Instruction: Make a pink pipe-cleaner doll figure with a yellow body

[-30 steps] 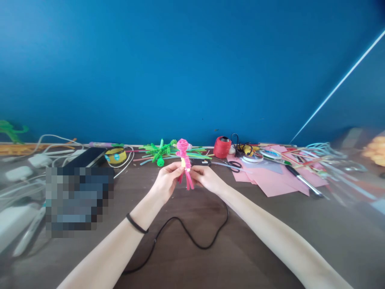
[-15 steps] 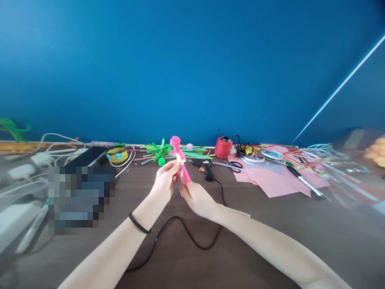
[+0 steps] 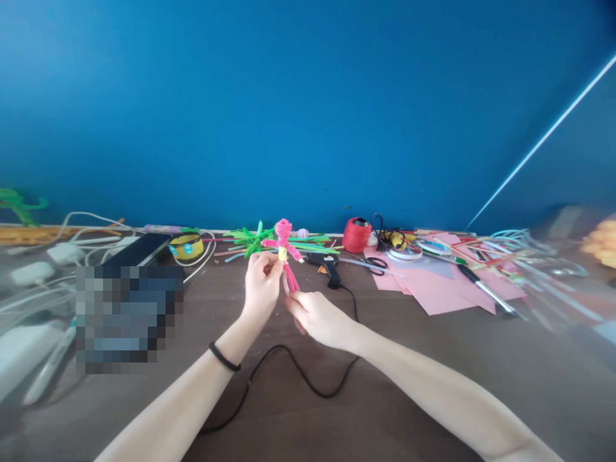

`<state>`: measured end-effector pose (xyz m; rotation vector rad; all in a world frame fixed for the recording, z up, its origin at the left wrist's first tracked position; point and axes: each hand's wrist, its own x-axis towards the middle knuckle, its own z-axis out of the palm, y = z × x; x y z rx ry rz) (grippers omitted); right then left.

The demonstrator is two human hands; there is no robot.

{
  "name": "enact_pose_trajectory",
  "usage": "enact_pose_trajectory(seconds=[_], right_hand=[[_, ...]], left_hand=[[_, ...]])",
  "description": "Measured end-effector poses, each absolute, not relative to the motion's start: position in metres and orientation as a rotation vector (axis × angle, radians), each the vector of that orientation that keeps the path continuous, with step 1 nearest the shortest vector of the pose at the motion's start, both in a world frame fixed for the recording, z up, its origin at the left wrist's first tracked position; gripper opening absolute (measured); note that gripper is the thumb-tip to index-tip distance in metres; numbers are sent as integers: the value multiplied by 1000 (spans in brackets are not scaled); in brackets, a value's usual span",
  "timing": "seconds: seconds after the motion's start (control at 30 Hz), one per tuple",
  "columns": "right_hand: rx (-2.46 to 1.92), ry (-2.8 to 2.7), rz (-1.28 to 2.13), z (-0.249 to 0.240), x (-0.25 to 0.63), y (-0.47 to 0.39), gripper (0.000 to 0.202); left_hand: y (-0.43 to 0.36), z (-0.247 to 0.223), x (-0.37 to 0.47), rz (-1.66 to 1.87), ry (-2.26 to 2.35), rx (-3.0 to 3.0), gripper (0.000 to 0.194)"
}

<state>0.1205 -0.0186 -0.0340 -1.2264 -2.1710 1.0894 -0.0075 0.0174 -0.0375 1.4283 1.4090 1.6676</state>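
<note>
A pink pipe-cleaner figure (image 3: 283, 230) with a coiled head, two arms, a yellow middle and pink legs stands upright between my hands, above the table. My left hand (image 3: 262, 279) pinches it at the yellow middle from the left. Lower down, my right hand (image 3: 320, 317) has its fingers closed on the ends of the pink legs. Behind the figure lie green pipe cleaners (image 3: 255, 240) against the wall. Just right of it rests a black glue gun (image 3: 332, 273).
A black cord (image 3: 308, 383) curves over the table (image 3: 269, 423) below my hands. To the right are a red thread spool (image 3: 357, 236), scissors (image 3: 376, 264), pink paper sheets (image 3: 433, 289) and a pen (image 3: 486, 292). At left lie a yellow tape roll (image 3: 187, 248), a dark phone (image 3: 139, 249) and white chargers (image 3: 33, 274).
The figure has turned, so both its arms now show spread out to the sides. My left hand has shifted its hold slightly, and my right hand has moved a little lower.
</note>
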Motion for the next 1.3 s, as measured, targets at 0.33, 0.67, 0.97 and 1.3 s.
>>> enact_pose_trajectory(seconds=[0.33,0.67,0.97,1.3], right_hand=[[-1031,-2045,965,-26,130,-5,24],[-923,-1733,1025,-37,140,18,34],[-1089,-2021,566,-40,143,19,31],[-1207,-2351,-71,-52,134,13,27]], left_hand=[[17,-39,-9,1567,1444,1626,9],[22,-40,-9,1425,1119,1132,19],[23,-42,-11,1470,1219,1041,16],[17,-43,-5,1491,1260,1057,13]])
